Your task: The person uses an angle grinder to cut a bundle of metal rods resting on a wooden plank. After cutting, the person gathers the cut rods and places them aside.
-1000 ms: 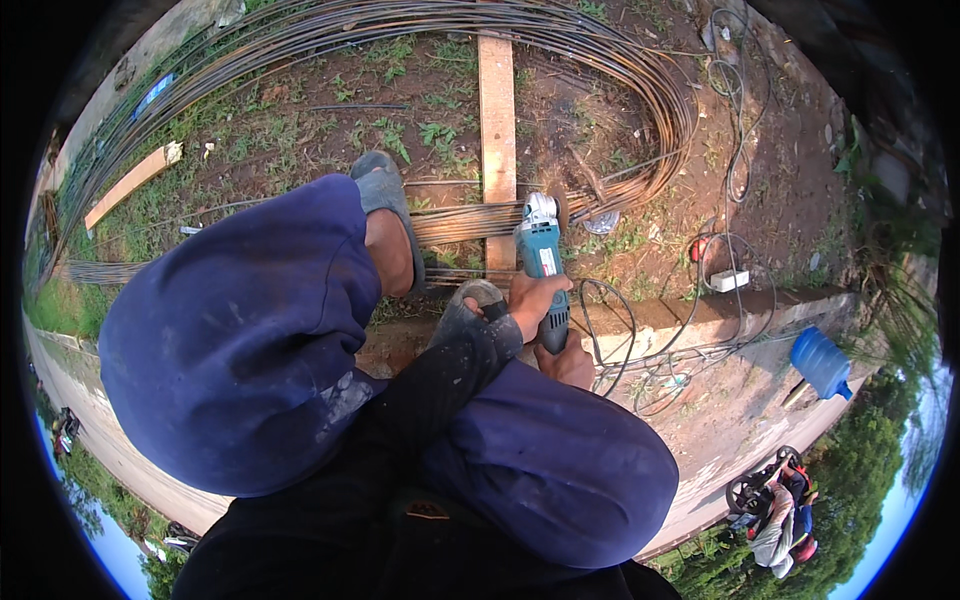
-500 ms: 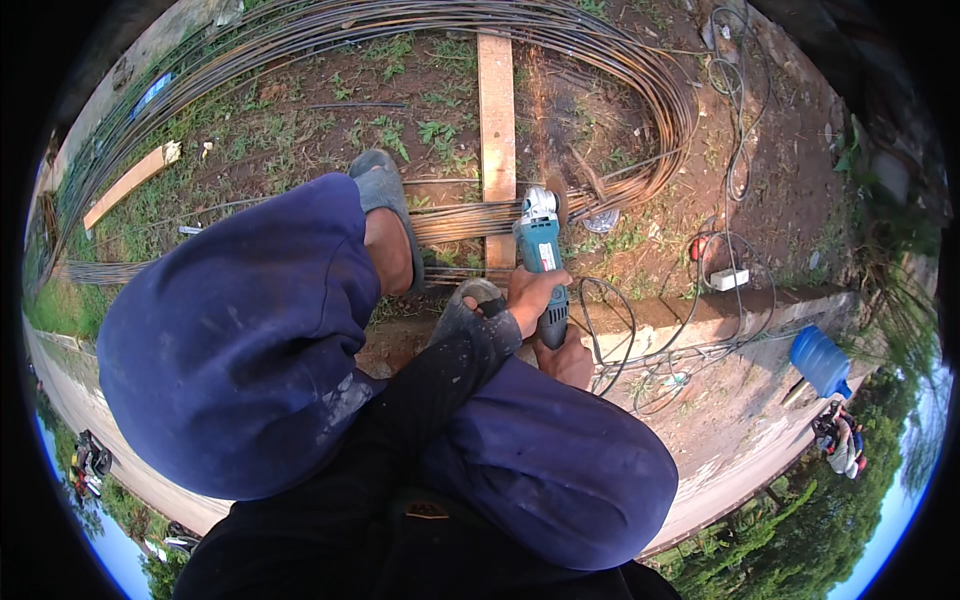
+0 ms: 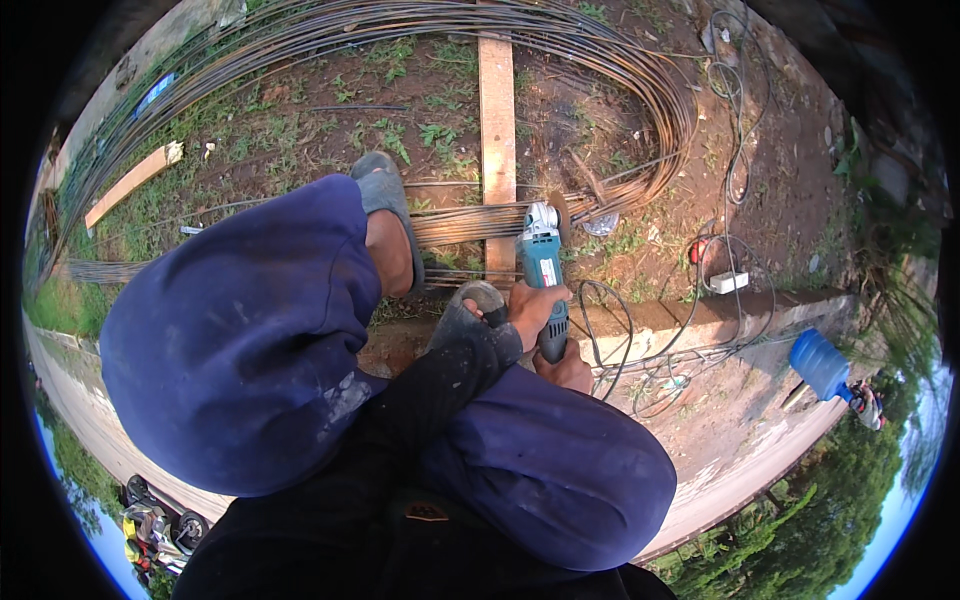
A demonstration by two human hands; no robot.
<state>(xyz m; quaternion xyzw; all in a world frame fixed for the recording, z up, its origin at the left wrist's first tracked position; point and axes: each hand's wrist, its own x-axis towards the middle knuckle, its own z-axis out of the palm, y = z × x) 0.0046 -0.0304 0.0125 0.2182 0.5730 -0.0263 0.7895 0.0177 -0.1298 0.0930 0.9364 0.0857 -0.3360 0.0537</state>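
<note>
A teal and black angle grinder [image 3: 543, 258] points away from me, its silver head beside a bundle of thin steel rods [image 3: 460, 226]. The brown cutting disc [image 3: 561, 209] stands on edge at the head's right side, close to the rods; I cannot tell whether it touches them. My left hand [image 3: 532, 308] is wrapped around the middle of the grinder's body. Closed on its rear end is my right hand [image 3: 568, 370], its forearm hidden by my right knee. A wooden board [image 3: 497, 130] runs under the rods, just left of the grinder head.
My sandalled left foot [image 3: 385, 205] presses by the rods, and my right sandal [image 3: 463, 320] is near the left hand. Dark cables [image 3: 620, 330] loop right of the grinder beside a white socket box [image 3: 729, 282]. A blue water jug [image 3: 820, 362] lies farther right. Motorbikes [image 3: 165, 525] are on the road.
The spark streak beyond the grinder head is gone. The grinder's head has dipped slightly toward me, with both hands still on it. Vehicles on the road have shifted.
</note>
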